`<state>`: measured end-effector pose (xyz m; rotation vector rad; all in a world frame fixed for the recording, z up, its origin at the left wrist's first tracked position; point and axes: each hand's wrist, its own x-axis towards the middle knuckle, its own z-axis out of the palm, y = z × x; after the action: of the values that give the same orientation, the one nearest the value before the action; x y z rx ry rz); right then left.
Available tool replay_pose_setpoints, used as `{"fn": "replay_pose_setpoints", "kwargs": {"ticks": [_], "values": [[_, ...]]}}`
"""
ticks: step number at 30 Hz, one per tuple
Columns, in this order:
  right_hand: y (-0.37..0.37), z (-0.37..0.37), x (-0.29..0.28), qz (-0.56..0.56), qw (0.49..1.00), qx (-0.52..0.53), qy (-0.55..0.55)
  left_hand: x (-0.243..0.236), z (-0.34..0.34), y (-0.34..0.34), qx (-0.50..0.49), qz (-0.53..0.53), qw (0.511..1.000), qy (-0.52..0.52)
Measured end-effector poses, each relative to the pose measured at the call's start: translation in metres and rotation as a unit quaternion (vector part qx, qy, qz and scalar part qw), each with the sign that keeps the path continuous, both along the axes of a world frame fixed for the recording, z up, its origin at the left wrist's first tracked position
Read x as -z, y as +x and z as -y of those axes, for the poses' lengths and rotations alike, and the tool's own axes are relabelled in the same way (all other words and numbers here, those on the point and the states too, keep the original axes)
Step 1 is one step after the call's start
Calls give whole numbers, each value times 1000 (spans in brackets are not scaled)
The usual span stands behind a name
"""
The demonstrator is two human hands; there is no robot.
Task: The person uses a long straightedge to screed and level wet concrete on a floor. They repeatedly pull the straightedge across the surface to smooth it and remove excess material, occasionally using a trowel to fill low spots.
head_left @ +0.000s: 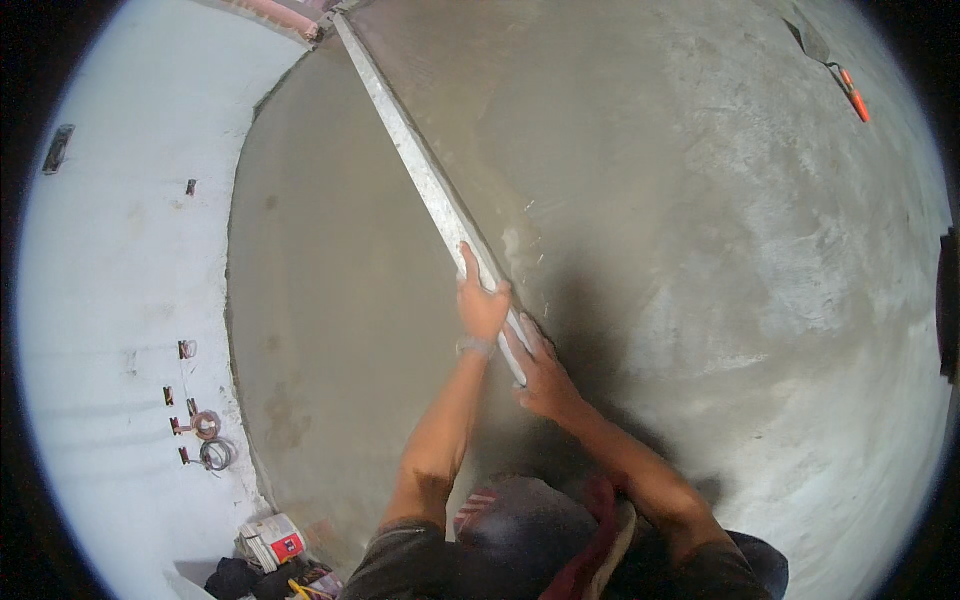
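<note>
A long pale straightedge [415, 160] lies aslant on the grey, smoothed mortar surface [340, 270]. Its far end reaches the top left, and its near end is under my hands. My left hand [483, 305] is wrapped round the bar, thumb along its upper face, with a band at the wrist. Just nearer to me, my right hand [545, 375] grips the bar's near end, fingers over its right edge. Parts of the fingers on the far side are hidden.
A trowel with an orange handle [853, 95] rests at the far right. The white wall [120, 260] on the left bears small boxes and coiled wires [214, 455]. A white bucket [270, 542] and dark items sit at the lower left.
</note>
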<state>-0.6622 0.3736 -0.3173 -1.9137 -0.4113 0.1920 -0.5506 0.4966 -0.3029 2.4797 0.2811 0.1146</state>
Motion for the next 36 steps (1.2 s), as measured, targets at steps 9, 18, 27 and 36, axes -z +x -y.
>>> {"fn": "replay_pose_setpoints", "kwargs": {"ticks": [9, 18, 27, 36], "values": [[11, 6, -21, -71, 991, -75, -88, -6, -6, 7, -28, -115, 991, 58], [28, 26, -28, -108, 958, -198, -179, 14, 0, 10, -74, -80, 994, 7], [24, 38, -18, -188, 963, -164, -106, 7, 10, -1, -63, -34, 997, 34], [21, 15, -16, -166, 980, -103, 29, 5, 6, -10, -76, -19, 997, 12]]}}
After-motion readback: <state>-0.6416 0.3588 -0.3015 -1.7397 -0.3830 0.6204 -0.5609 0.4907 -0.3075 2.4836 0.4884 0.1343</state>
